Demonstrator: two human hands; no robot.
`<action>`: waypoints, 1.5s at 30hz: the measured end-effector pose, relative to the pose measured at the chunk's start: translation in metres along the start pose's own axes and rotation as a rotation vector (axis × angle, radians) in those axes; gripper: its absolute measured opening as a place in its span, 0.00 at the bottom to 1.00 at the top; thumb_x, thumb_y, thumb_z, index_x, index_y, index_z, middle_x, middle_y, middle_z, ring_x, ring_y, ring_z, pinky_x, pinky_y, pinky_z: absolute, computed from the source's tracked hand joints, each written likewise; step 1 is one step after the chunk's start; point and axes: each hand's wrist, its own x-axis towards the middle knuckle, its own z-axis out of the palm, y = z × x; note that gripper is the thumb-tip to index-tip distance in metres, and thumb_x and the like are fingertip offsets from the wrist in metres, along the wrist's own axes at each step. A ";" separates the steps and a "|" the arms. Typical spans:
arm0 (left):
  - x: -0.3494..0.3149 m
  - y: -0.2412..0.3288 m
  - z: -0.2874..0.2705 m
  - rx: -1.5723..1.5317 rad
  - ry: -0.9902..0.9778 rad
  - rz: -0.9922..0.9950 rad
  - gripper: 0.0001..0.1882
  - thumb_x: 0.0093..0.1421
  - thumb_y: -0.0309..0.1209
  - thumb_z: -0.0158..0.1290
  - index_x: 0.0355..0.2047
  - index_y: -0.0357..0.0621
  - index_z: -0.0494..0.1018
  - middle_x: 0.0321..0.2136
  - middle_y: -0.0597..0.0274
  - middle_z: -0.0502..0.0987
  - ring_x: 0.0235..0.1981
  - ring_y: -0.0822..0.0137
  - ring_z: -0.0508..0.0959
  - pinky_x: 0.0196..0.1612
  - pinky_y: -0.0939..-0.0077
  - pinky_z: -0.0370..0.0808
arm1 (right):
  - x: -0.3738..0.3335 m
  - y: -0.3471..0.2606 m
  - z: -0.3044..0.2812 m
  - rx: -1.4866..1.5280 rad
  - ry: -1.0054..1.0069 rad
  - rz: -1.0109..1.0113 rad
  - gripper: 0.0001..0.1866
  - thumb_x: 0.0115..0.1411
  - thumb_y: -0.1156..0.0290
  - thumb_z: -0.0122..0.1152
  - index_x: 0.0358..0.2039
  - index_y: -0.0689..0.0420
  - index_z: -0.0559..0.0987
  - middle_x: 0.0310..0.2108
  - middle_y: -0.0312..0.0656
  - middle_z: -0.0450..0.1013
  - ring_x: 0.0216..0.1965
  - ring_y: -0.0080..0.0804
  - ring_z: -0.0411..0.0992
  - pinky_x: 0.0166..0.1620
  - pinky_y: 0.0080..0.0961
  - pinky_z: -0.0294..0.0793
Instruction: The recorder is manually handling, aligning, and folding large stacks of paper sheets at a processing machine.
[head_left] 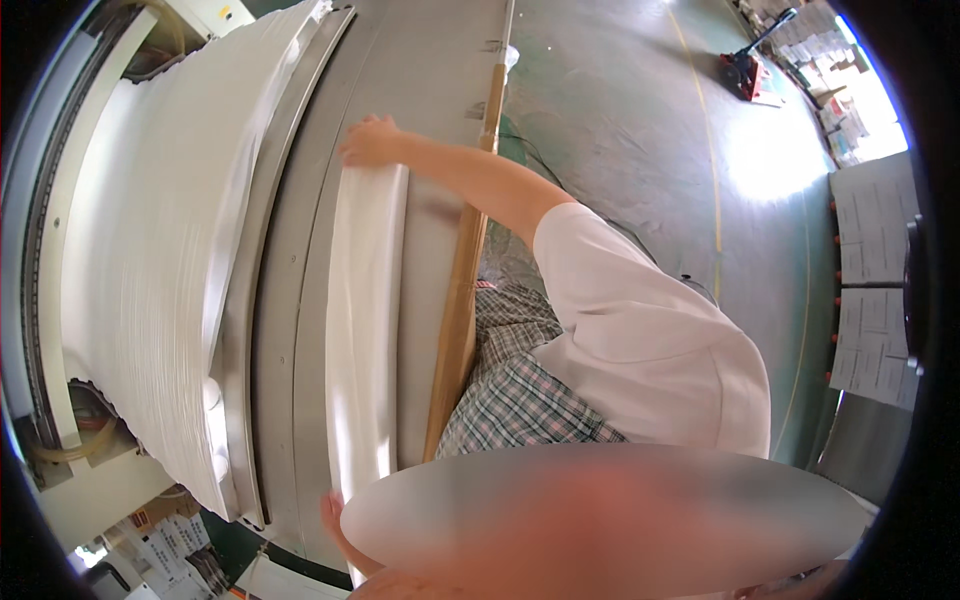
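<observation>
Head view: the long white roll (362, 320) stretches along the bench (420, 300) between the hands, right hand (370, 143) half-curled at its far end, left hand (333, 515) beside its nearer part; I cannot tell either grip.

The long strip (362, 320) lies on the table (420, 300), between the edging (452, 360) at right and the broad sheet (160, 220) at left. Beyond the edging, a pallet jack (743, 75) stands upper right; packages (175, 550), apparently, sit lower left.
</observation>
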 end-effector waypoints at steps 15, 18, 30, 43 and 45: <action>0.061 0.204 0.011 -0.326 -0.325 0.324 0.30 0.50 0.46 0.56 0.45 0.36 0.65 0.34 0.53 0.75 0.34 0.67 0.74 0.38 0.71 0.70 | -0.091 -0.129 0.096 0.818 -0.962 -0.208 0.15 0.55 0.67 0.44 0.40 0.60 0.69 0.29 0.48 0.69 0.25 0.37 0.73 0.21 0.31 0.77; 0.047 0.200 0.009 -0.192 -0.414 0.300 0.28 0.50 0.44 0.56 0.45 0.38 0.65 0.36 0.54 0.75 0.36 0.66 0.73 0.40 0.71 0.70 | -0.119 -0.157 0.115 0.758 -1.133 -0.357 0.18 0.56 0.63 0.49 0.45 0.58 0.69 0.34 0.45 0.69 0.31 0.34 0.72 0.26 0.28 0.77; 0.005 0.120 0.029 -0.334 -0.562 0.352 0.17 0.53 0.32 0.55 0.42 0.38 0.69 0.34 0.64 0.74 0.34 0.76 0.72 0.38 0.81 0.70 | -0.061 -0.100 0.097 -0.004 -0.122 -0.053 0.28 0.46 0.54 0.58 0.42 0.61 0.71 0.45 0.55 0.65 0.46 0.46 0.64 0.43 0.46 0.65; 0.067 0.014 -0.021 -0.693 0.094 0.320 0.13 0.59 0.36 0.48 0.38 0.40 0.69 0.32 0.63 0.73 0.34 0.72 0.72 0.38 0.80 0.69 | -0.065 -0.131 0.087 -0.435 -0.483 0.070 0.59 0.27 0.46 0.73 0.54 0.67 0.56 0.56 0.56 0.51 0.56 0.52 0.50 0.48 0.55 0.62; 0.086 -0.048 -0.042 -0.655 0.338 0.346 0.11 0.59 0.34 0.47 0.36 0.40 0.70 0.29 0.63 0.73 0.31 0.74 0.72 0.36 0.82 0.70 | -0.050 -0.138 0.098 -0.397 -0.413 -0.026 0.47 0.29 0.45 0.72 0.46 0.62 0.68 0.50 0.52 0.61 0.52 0.50 0.57 0.48 0.53 0.62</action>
